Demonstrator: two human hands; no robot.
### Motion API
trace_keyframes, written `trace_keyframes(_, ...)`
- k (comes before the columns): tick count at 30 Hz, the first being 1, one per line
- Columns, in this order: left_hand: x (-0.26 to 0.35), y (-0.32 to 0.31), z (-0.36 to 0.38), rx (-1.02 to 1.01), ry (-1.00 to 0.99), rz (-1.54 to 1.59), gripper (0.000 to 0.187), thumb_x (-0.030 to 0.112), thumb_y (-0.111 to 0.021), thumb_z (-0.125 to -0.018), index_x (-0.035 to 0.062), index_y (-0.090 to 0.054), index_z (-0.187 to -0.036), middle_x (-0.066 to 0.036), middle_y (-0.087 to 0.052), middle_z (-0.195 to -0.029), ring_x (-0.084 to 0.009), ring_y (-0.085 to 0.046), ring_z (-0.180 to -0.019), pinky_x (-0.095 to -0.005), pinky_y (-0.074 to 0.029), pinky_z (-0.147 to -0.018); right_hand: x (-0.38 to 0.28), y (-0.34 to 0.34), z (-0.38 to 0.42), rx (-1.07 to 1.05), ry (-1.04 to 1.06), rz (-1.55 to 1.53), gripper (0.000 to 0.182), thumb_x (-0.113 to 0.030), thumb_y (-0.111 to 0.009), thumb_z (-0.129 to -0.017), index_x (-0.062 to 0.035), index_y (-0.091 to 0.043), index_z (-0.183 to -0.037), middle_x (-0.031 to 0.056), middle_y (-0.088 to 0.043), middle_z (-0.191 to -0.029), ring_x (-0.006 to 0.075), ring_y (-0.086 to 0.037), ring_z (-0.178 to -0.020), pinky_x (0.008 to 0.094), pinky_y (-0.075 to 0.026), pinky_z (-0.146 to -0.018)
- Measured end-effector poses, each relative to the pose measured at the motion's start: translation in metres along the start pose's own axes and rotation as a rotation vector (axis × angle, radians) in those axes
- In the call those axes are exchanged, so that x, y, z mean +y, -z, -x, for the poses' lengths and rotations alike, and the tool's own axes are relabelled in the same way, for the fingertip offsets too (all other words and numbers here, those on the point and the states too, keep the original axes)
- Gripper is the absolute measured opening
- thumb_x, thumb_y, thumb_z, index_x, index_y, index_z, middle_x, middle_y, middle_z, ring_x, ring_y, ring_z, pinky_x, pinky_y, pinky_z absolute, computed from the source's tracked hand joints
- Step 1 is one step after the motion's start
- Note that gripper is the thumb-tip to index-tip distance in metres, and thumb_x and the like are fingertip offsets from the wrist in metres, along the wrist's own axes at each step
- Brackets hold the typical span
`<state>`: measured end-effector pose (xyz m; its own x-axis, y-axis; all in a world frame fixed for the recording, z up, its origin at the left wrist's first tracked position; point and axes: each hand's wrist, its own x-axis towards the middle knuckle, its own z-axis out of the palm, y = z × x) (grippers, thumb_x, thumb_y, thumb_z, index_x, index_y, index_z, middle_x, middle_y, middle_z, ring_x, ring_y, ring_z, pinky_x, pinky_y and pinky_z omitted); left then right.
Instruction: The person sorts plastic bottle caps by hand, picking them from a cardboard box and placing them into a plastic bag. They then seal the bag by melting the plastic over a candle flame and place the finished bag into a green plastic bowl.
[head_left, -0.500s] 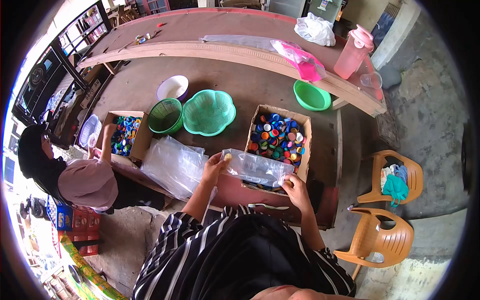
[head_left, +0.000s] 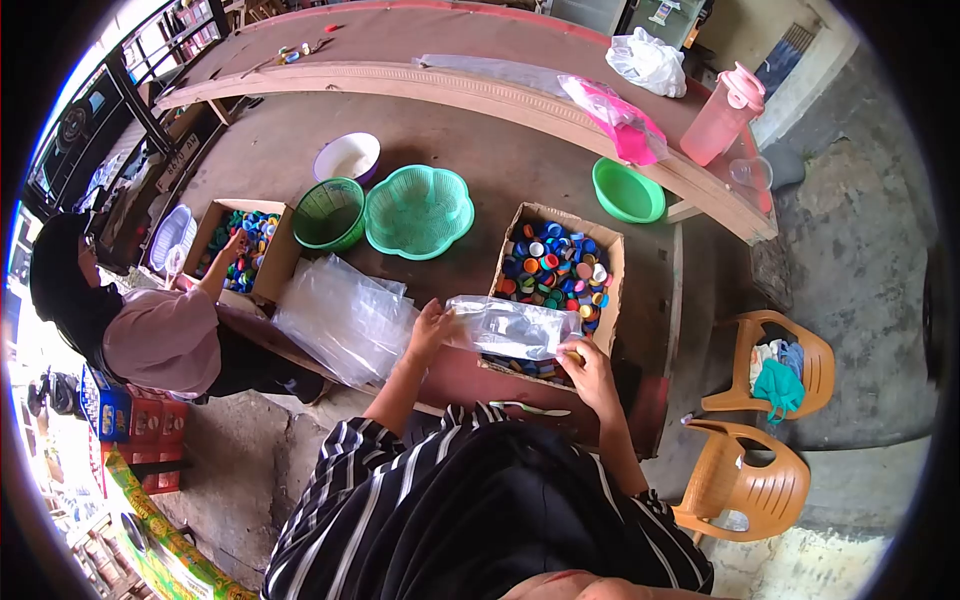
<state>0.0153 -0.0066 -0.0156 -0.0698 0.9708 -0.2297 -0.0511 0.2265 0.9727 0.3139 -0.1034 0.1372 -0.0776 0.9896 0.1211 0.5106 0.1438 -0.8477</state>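
A clear plastic bag (head_left: 512, 328) is stretched flat between my two hands, over the near part of a cardboard box (head_left: 617, 285) full of colourful bottle caps (head_left: 553, 262). My left hand (head_left: 430, 330) is closed on the bag's left end. At the bag's right end, my right hand (head_left: 588, 366) pinches its lower corner between thumb and fingers. The bag looks empty. To the left of my left hand lies a pile of clear plastic bags (head_left: 345, 318) on the table.
A co-worker (head_left: 160, 335) at the left reaches into another box of caps (head_left: 243, 250). Green baskets (head_left: 418, 212), a white-and-purple bowl (head_left: 347, 157) and a green basin (head_left: 628, 190) stand farther back. A raised ledge (head_left: 400, 80) crosses behind. Orange chairs (head_left: 750, 480) are at the right.
A yellowish cap showing at my left fingertips is no longer visible. The bag is spread flatter between my hands. The co-worker's hand has moved further over the other box.
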Motion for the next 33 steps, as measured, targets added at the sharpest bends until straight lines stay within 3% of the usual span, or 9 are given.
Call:
trace_keyframes(2,0.001,-0.002,0.005,0.101,-0.141,-0.464,0.054,0.023,-0.067,-0.092,-0.0049,-0.047,-0.134,-0.020,-0.055,-0.131,-0.0252,-0.056,-0.116,-0.0391,-0.047,-0.096,0.002,-0.010,-0.003,-0.001,0.056,0.002,0.011,-0.007,-0.067,-0.088,-0.0007,-0.066,-0.098,0.0116,-0.065,-0.092,0.0254,-0.064,-0.083,0.0336,-0.050,-0.073)
trace_keyframes(3,-0.007,-0.003,0.006,0.168,-0.462,-0.573,0.049,0.021,-0.068,-0.089,-0.0002,-0.052,-0.131,-0.023,-0.056,-0.122,-0.0368,-0.056,-0.109,-0.0441,-0.047,-0.095,0.002,-0.014,-0.005,-0.032,0.054,0.002,0.012,-0.007,-0.069,-0.087,-0.0013,-0.067,-0.098,0.0118,-0.065,-0.092,0.0264,-0.064,-0.084,0.0339,-0.049,-0.074)
trace_keyframes(11,0.153,-0.045,0.091,-0.186,-0.575,-0.546,0.054,0.035,-0.073,-0.085,0.0030,-0.060,-0.126,-0.016,-0.060,-0.109,-0.0277,-0.060,-0.093,-0.0367,-0.052,-0.080,-0.034,-0.046,-0.018,-0.111,0.118,0.091,0.014,-0.010,-0.068,-0.086,-0.0034,-0.065,-0.099,0.0117,-0.062,-0.095,0.0320,-0.066,-0.085,0.0399,-0.051,-0.071)
trace_keyframes(14,0.157,-0.049,0.091,-0.163,-0.674,-0.523,0.046,0.016,-0.075,-0.080,0.0018,-0.059,-0.122,-0.014,-0.059,-0.099,-0.0255,-0.061,-0.082,-0.0353,-0.051,-0.072,-0.046,-0.050,-0.022,-0.136,0.164,0.169,0.015,-0.013,-0.066,-0.088,-0.0041,-0.065,-0.100,0.0119,-0.062,-0.098,0.0336,-0.066,-0.085,0.0401,-0.051,-0.071)
trace_keyframes(18,0.154,-0.038,0.081,-0.073,-0.608,-0.452,0.031,-0.007,-0.057,-0.074,0.0001,-0.054,-0.104,-0.019,-0.058,-0.099,-0.0371,-0.061,-0.080,-0.0426,-0.049,-0.068,-0.051,-0.047,-0.021,-0.154,0.194,0.151,0.023,-0.012,-0.067,-0.087,-0.0063,-0.064,-0.109,0.0126,-0.061,-0.098,0.0325,-0.065,-0.081,0.0394,-0.050,-0.071)
trace_keyframes(23,0.157,-0.032,0.078,-0.010,-0.732,-0.467,0.021,-0.008,-0.059,-0.075,-0.0010,-0.058,-0.094,-0.012,-0.059,-0.094,-0.0211,-0.057,-0.068,-0.0330,-0.047,-0.061,-0.060,-0.038,-0.022,-0.133,0.075,-0.094,0.034,-0.011,-0.070,-0.088,-0.0084,-0.062,-0.122,0.0066,-0.055,-0.082,0.0169,-0.055,-0.069,0.0304,-0.046,-0.065)
trace_keyframes(26,0.168,-0.030,0.084,-0.072,-0.748,-0.488,0.018,-0.010,-0.058,-0.076,-0.0012,-0.064,-0.090,-0.012,-0.064,-0.106,-0.0227,-0.063,-0.077,-0.0325,-0.051,-0.067,-0.061,-0.031,-0.029,-0.127,-0.032,-0.356,0.027,-0.015,-0.066,-0.094,-0.0045,-0.062,-0.120,-0.0060,-0.048,-0.075,0.0044,-0.041,-0.064,0.0214,-0.036,-0.057)
trace_keyframes(29,0.170,-0.028,0.082,-0.094,-0.785,-0.535,0.022,-0.009,-0.058,-0.078,0.0010,-0.071,-0.091,-0.011,-0.066,-0.115,-0.0245,-0.066,-0.087,-0.0320,-0.054,-0.073,-0.060,-0.026,-0.039,-0.080,-0.190,-0.800,0.024,-0.025,-0.052,-0.102,-0.0042,-0.063,-0.109,-0.0021,-0.052,-0.085,0.0042,-0.045,-0.066,0.0197,-0.034,-0.055)
trace_keyframes(33,0.173,-0.024,0.075,-0.045,-0.817,-0.563,0.029,-0.008,-0.061,-0.080,0.0031,-0.073,-0.104,-0.009,-0.069,-0.112,-0.0249,-0.067,-0.090,-0.0314,-0.054,-0.074,-0.040,-0.027,-0.055,0.014,-0.467,-1.409,0.032,-0.033,-0.053,-0.101,-0.0036,-0.061,-0.109,0.0082,-0.062,-0.096,0.0162,-0.058,-0.075,0.0258,-0.047,-0.061)
